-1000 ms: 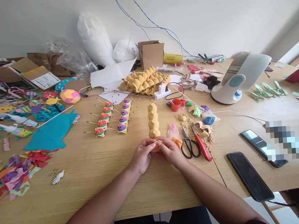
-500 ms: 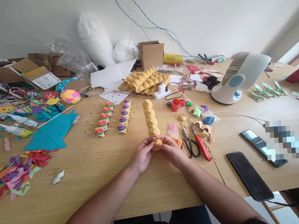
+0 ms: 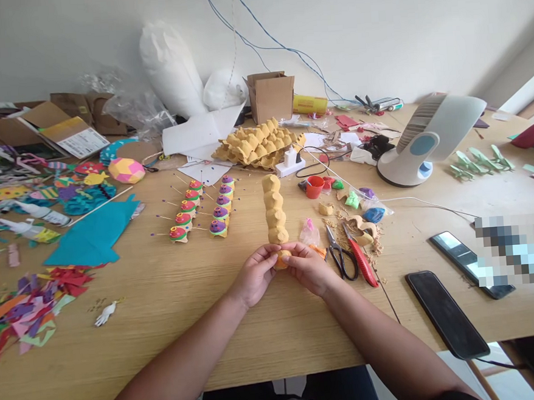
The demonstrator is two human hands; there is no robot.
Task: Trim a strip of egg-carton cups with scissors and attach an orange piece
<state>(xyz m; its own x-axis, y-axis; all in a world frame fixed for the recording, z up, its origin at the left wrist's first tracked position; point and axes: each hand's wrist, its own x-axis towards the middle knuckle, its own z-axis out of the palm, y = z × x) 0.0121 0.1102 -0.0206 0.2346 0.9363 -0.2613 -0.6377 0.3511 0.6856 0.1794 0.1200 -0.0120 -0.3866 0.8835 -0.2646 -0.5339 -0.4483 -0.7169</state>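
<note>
A yellow egg-carton strip (image 3: 275,208) with several bumps points away from me over the table. My left hand (image 3: 258,274) and my right hand (image 3: 307,267) are closed on its near end, fingertips and thumbs meeting around the last bump. Orange material shows on that bump between the thumbs. To the left stand two decorated egg-carton caterpillars, one with red and green bumps (image 3: 183,218) and one with purple bumps (image 3: 221,213), both with pins sticking out. Close to my right hand lie black-handled scissors (image 3: 342,259) and a red utility knife (image 3: 361,260).
Stacked yellow egg trays (image 3: 258,146) and a white power strip (image 3: 289,162) lie at the back. A white fan (image 3: 427,140) and phones (image 3: 446,312) are on the right. Blue felt (image 3: 93,233), glue bottles (image 3: 31,228) and paper scraps (image 3: 32,308) cover the left. A red cup (image 3: 314,187) stands beyond the scissors.
The far end of the egg-carton strip has swung slightly to the right, so it points straighter ahead. Both hands keep their hold on the near end.
</note>
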